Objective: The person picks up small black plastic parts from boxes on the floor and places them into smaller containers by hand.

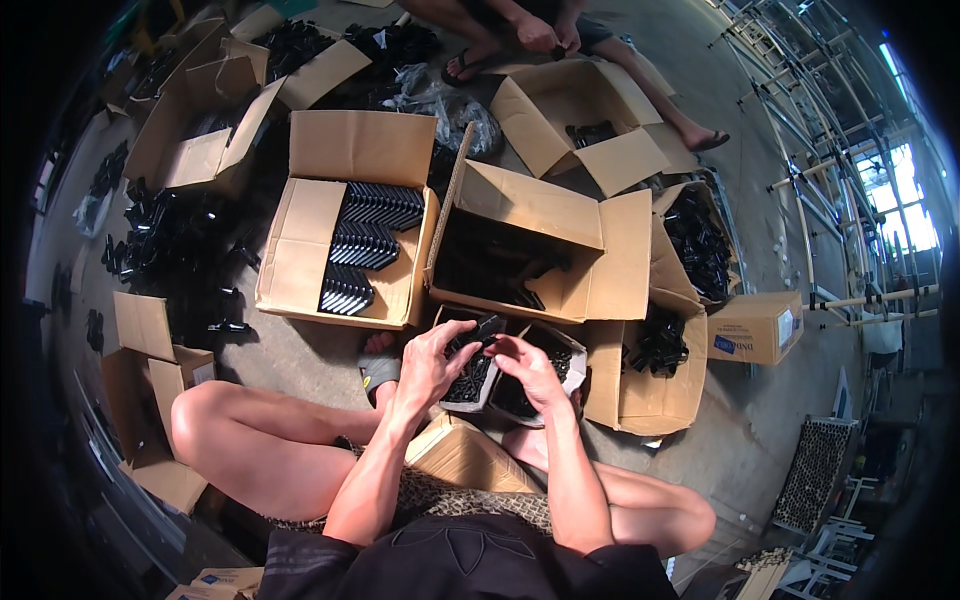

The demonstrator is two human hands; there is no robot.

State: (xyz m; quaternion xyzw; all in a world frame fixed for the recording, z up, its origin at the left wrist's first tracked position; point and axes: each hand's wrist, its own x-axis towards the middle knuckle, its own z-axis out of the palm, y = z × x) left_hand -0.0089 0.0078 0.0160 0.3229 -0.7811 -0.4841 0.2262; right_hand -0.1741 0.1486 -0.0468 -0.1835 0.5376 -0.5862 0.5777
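A small black plastic part [488, 328] is gripped between the thumb and fingers of my left hand [432, 362], above two small open boxes. My right hand [532, 372] is close beside it, fingertips pinched together at the part's near end; whatever they hold is too small to make out. Beneath my hands, the left small box [466, 406] and the right small box [576, 372] contain many tiny dark pieces. Just beyond stands a large open carton [570, 298] with black parts inside. Left of that, another carton [385, 312] holds neat rows of glossy black parts.
Loose black parts [170, 235] lie heaped on the floor at left. At right are an open carton [650, 405] of black parts and a closed carton [765, 328]. Across from me, another person's hands [548, 36] work above an open carton [530, 125]. Metal racks [830, 200] line the right.
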